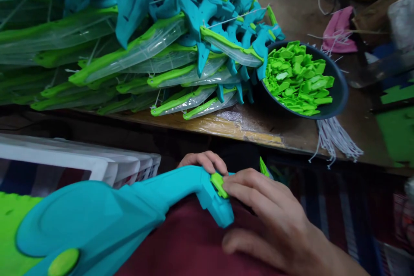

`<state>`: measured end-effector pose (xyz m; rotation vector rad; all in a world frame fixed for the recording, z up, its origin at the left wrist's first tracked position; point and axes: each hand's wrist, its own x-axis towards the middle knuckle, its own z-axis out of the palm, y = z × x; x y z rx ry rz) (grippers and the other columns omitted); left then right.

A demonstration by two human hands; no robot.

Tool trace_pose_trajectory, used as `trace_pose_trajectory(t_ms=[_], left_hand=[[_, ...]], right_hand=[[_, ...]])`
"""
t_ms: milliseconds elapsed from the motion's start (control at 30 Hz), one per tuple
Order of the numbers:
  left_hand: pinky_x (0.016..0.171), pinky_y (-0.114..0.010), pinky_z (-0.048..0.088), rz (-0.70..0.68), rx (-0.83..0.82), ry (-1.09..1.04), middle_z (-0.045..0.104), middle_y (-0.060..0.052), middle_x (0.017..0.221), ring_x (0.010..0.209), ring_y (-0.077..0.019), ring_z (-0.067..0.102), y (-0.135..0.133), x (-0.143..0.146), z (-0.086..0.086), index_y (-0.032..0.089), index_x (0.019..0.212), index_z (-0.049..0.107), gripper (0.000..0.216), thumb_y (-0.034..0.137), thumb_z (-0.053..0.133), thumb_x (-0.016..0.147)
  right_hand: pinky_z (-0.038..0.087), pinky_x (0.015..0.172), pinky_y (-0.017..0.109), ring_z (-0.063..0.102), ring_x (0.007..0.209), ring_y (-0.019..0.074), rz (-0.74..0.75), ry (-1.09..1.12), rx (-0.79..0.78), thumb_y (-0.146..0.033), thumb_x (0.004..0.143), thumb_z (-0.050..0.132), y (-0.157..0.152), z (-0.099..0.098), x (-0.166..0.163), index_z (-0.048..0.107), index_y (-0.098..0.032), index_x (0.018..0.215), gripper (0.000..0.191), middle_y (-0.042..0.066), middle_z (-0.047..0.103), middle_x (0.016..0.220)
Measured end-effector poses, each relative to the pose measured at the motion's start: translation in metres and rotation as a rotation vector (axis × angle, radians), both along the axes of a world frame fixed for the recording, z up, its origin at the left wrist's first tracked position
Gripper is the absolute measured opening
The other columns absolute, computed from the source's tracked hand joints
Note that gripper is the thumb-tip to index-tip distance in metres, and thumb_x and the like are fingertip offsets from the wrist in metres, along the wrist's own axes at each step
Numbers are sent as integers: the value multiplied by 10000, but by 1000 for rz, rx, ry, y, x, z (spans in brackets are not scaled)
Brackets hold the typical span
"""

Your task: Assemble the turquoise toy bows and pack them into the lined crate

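Note:
A teal plastic toy part with a long neck and a bent, head-like end [142,200] stretches across my lap from the lower left. My left hand [207,161] is mostly hidden behind it, with the fingers curled over the top near the bent end. On that end sits a small bright green plastic piece [219,185]. My right hand [274,211] rests its fingertips against this piece, while its thumb is spread well apart below. A green oval [64,262] marks the wide end of the toy, beside a larger green part [16,233] at the left edge.
Teal and green toys [136,51] with clear wing-like panels are piled on the wooden table [223,127]. To their right, a dark bowl [341,95] holds many green pieces. White strings [338,140] hang over the table edge. A white plastic crate [97,155] stands at left.

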<state>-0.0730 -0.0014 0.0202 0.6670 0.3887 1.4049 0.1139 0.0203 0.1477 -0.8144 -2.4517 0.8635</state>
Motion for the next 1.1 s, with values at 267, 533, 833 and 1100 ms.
trace_pose_trajectory(t_ms=[267, 533, 833, 1100], left_hand=[[890, -396, 579, -109, 171, 152, 695, -83, 1080, 985, -227, 706, 11, -14, -10, 212, 1042, 692, 288, 487, 691, 956], [880, -370, 577, -88, 311, 372, 666, -89, 1171, 1038, -237, 687, 8, -24, -12, 262, 1219, 651, 463, 406, 855, 829], [844, -326, 575, -56, 313, 431, 691, -57, 1072, 967, -207, 703, 9, -20, 0, 264, 1150, 709, 433, 428, 887, 790], [796, -307, 592, -82, 244, 392, 725, -78, 995, 894, -205, 717, 11, -15, 3, 210, 1040, 730, 475, 450, 947, 692]], right_hand=[[617, 752, 354, 676, 898, 223, -105, -110, 143, -294, 1018, 612, -10, -1, -12, 581, -120, 1306, 338, 107, 696, 1028], [597, 761, 373, 663, 897, 233, -68, -265, 170, -355, 1041, 568, -7, 5, -8, 648, -121, 1199, 293, 103, 690, 1015], [492, 671, 419, 594, 751, 254, 86, -510, 452, -488, 1034, 517, 3, 5, -8, 676, -183, 931, 360, 111, 668, 856], [413, 620, 369, 532, 673, 200, 262, -404, 416, -406, 1021, 506, 23, 0, -6, 643, -181, 840, 319, 73, 643, 792]])
